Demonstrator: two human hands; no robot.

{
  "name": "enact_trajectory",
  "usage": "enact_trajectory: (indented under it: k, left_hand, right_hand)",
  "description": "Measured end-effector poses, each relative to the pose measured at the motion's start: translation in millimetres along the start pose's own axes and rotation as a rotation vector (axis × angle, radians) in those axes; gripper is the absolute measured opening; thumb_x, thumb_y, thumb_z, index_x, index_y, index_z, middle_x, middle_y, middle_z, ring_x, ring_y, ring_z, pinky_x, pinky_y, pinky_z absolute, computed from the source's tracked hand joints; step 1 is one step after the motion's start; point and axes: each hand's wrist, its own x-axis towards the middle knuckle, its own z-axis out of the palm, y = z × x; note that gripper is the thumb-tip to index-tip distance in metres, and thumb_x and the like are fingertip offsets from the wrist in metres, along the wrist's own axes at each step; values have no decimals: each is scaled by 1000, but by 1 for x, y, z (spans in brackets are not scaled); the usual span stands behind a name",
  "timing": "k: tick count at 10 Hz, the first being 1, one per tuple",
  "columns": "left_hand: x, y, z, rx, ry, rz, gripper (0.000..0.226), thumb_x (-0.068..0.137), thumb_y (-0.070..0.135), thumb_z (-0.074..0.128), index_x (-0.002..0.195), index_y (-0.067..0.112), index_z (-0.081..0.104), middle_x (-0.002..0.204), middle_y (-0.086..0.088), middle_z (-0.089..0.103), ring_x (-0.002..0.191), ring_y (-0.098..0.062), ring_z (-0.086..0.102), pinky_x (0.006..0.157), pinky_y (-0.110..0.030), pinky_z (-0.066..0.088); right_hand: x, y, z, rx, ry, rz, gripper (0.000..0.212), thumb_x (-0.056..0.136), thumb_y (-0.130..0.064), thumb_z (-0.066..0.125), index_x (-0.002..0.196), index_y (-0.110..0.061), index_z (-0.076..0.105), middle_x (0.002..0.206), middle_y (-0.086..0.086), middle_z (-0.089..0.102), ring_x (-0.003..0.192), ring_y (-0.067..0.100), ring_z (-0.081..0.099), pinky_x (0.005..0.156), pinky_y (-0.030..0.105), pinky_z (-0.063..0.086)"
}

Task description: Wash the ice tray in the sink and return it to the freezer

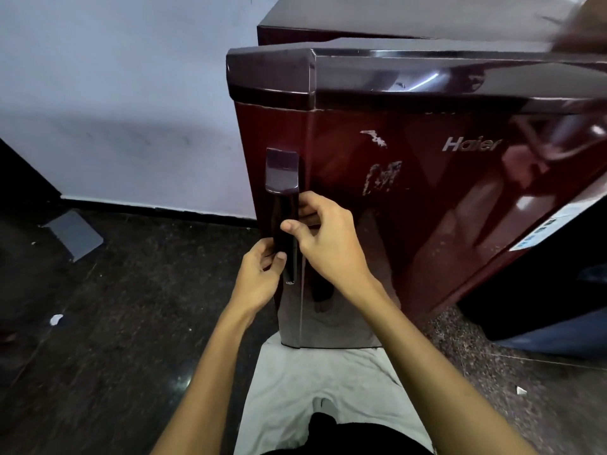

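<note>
At the fridge door's edge, both hands close on the dark, glossy vertical handle (286,231).

Left hand (259,277) wraps the bar low, thumb pressed to its front; right hand (325,238) clamps it just above, fingers curled behind, each grip shut tight around it. Right of the grips spreads the scuffed, glossy maroon door (410,198) with silver lettering; below lies speckled dark stone floor (124,323). No ice tray is in view.

fridge door (410,198) blocks ahead; left open
</note>
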Motion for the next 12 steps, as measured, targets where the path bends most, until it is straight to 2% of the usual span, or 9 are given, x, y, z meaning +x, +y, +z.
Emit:
enact_trajectory:
  k: [1, 4, 5, 7, 8, 9, 10, 11, 12]
  left_hand:
    - [15, -2, 1, 9, 31, -3, 25, 97, 8, 49, 121, 12, 55, 112, 4, 65, 111, -12, 61, 92, -21, 48]
    - [47, -6, 5, 23, 95, -11, 26, 98, 10, 47, 123, 9, 55, 116, -6, 65, 112, -16, 59, 99, -31, 46]
    - [55, -4, 7, 25, 112, -4, 23, 98, 8, 46, 119, 10, 56, 112, -4, 65, 107, -15, 60, 97, -32, 47]
    - [61, -7, 7, 25, 91, 11, 22, 99, 10, 46, 119, 11, 55, 105, 3, 63, 92, -2, 59, 80, -17, 45]
    - [61, -8, 8, 26, 105, -10, 26, 99, 14, 46, 123, 8, 54, 107, 4, 62, 95, -3, 58, 80, -14, 44]
    - [59, -9, 10, -5, 120, -36, 31, 99, 18, 46, 128, 8, 51, 118, -1, 61, 109, -11, 57, 91, -22, 44]
    - [57, -8, 10, -35, 142, -61, 31, 98, 21, 50, 126, 8, 52, 122, -2, 61, 112, -11, 57, 95, -27, 45]
    - [50, -13, 8, -60, 186, -36, 29, 96, 18, 53, 125, 13, 53, 116, 3, 60, 98, 2, 58, 80, -14, 48]
    - [39, -19, 2, -36, 192, -69, 32, 97, 15, 51, 129, 12, 52, 119, 2, 58, 98, 1, 57, 81, -13, 45]
  right_hand:
    - [17, 7, 1, 3, -17, -24, 26, 83, -17, 67, 108, -16, 64, 99, -4, 67, 91, 2, 61, 78, 15, 50]
    - [52, 21, 5, 55, -44, -49, 24, 81, -14, 70, 104, -17, 64, 95, -4, 66, 88, 4, 62, 73, 11, 50]
    - [62, 23, 5, 53, -50, -47, 25, 80, -15, 70, 104, -17, 64, 94, -4, 65, 87, 4, 62, 73, 12, 50]
    - [68, 25, 4, 76, -79, -50, 28, 80, -15, 71, 107, -15, 64, 91, -7, 64, 85, 1, 60, 70, 5, 46]
    - [67, 25, 4, 87, -75, -49, 28, 80, -13, 71, 107, -14, 64, 88, -12, 61, 83, -3, 58, 68, 2, 43]
    - [64, 25, 6, 90, -49, -62, 27, 81, -13, 70, 107, -13, 64, 91, -11, 62, 84, -6, 57, 69, 1, 42]
    - [59, 26, 8, 100, -35, -59, 29, 83, -13, 68, 111, -10, 63, 100, -6, 65, 88, -5, 57, 72, 2, 42]
    - [45, 34, 7, 114, -66, -37, 32, 87, -6, 62, 118, -13, 59, 107, -9, 63, 95, -7, 57, 79, 3, 43]
    - [23, 42, 11, 165, -106, 55, 42, 90, -3, 57, 129, -17, 53, 118, -5, 60, 105, -1, 57, 87, 8, 45]
